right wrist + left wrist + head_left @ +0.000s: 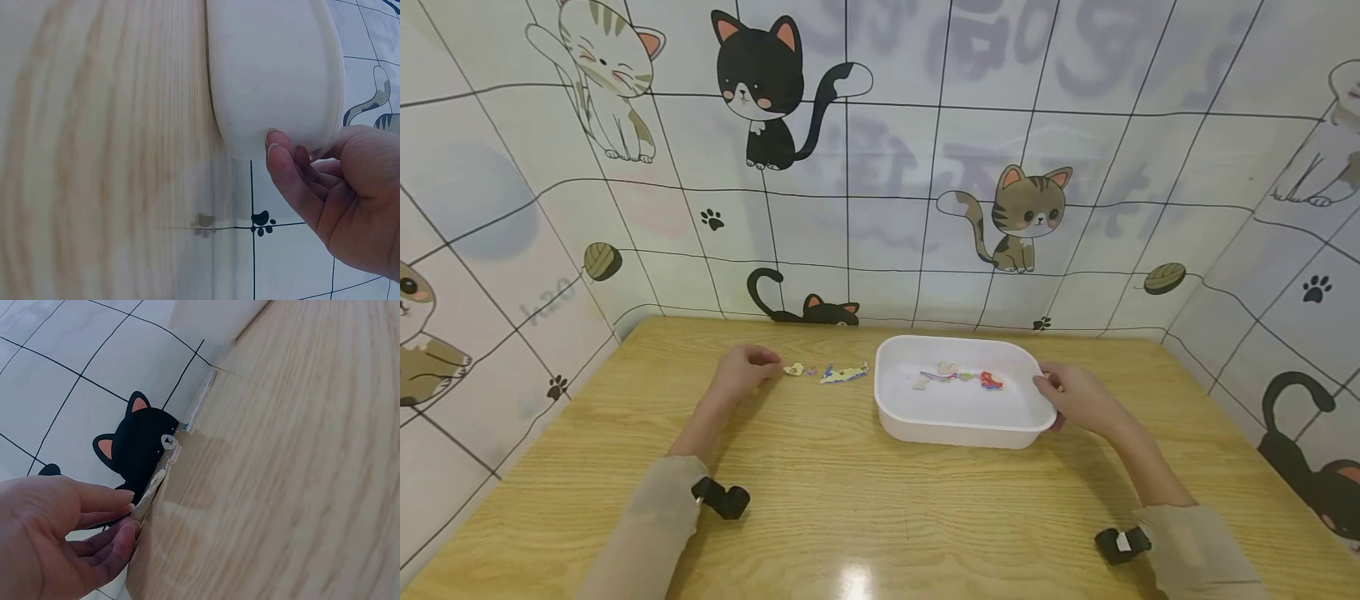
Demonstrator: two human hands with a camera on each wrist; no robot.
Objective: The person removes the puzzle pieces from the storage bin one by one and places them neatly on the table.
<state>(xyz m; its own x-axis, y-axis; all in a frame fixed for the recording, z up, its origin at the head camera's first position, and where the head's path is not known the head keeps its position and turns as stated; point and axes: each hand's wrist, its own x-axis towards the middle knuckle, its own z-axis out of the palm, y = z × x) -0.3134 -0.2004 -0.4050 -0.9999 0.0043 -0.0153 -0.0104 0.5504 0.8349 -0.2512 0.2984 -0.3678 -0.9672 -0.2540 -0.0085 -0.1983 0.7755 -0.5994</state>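
Observation:
My left hand (747, 371) is low over the left part of the table, thumb and fingertips pinching the edge of a thin, flat, yellowish cut-out piece (149, 495). To the right of that piece lie a tiny purplish piece (812, 372) and a longer yellow-and-blue piece (844, 374). My right hand (1081, 398) grips the right end of a white plastic tub (955, 435), thumb over the rim and fingers against the outer wall (275, 75). Inside the tub are several small flat pieces, among them a red one (991, 381). Their printed pictures are too small to make out.
The wooden table (850, 508) meets a wall covering (895, 225) printed with cats and grid lines at the back and sides. Each sleeve carries a black device near the wrist, one on the left (722, 497) and one on the right (1122, 545).

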